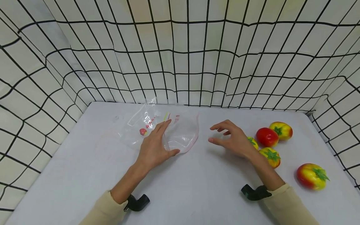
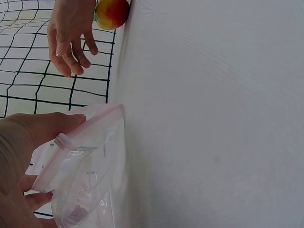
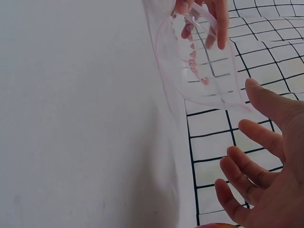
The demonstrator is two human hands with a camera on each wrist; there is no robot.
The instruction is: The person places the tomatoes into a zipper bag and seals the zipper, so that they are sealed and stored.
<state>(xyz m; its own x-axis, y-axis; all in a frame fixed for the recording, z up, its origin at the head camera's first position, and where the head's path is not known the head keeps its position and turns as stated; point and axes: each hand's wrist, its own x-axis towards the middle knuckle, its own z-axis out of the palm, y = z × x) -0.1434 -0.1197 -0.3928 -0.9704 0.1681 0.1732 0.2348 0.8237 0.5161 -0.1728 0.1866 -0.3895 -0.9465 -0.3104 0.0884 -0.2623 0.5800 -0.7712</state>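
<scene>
My left hand (image 1: 154, 149) holds a clear zip bag (image 1: 184, 134) near its pink-edged mouth, thumb and fingers spread wide apart. In the left wrist view the thumb lies over the pink rim of the bag (image 2: 92, 161), with some fingertips behind it. The mouth of the bag (image 3: 209, 90) gapes towards the right wrist camera; red printed marks show on the plastic. To the right, my right hand (image 1: 233, 139) hovers with fingers loosely bent and holds nothing. Beside its wrist lie red-yellow toy fruits with green leafy tops, including one red fruit (image 1: 267, 137) and one leafy fruit (image 1: 270, 157).
Another toy fruit (image 1: 311, 176) sits apart on the right of the white table (image 1: 194, 187); one more toy fruit (image 1: 282, 131) lies at the back of the cluster. Black grid netting (image 1: 188, 62) rises behind and on both sides. Each wrist carries a black camera mount (image 1: 137, 202).
</scene>
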